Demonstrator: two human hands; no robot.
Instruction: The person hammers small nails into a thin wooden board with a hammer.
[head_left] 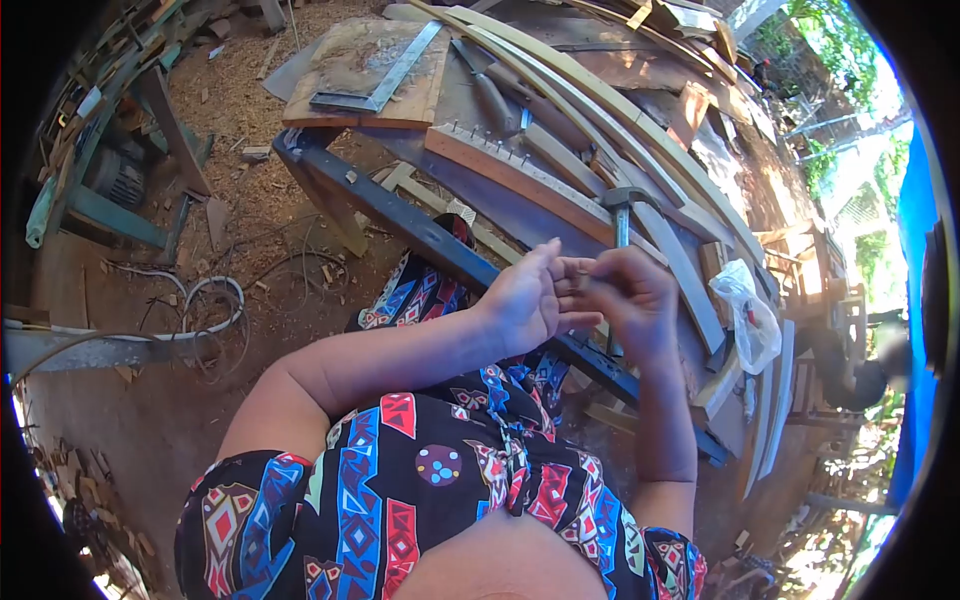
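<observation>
My left hand (527,303) is held palm up over the bench edge, its fingers stretched out and slightly curled. Against those fingertips, my right hand (640,300) is pinched together; whatever lies in the pinch is too small or hidden to name. Just behind my hands a hammer (621,205) rests on the bench, its handle partly covered by my right hand. Beyond it lies a long wooden strip (520,180) with several nails (490,143) standing upright in it.
A metal try square (385,85) sits on a board (345,50) at the bench's far left corner. Long wooden slats (610,110) run along the back. A clear plastic bag (748,318) lies at the right. Hoses (215,300) and wood shavings cover the floor at left.
</observation>
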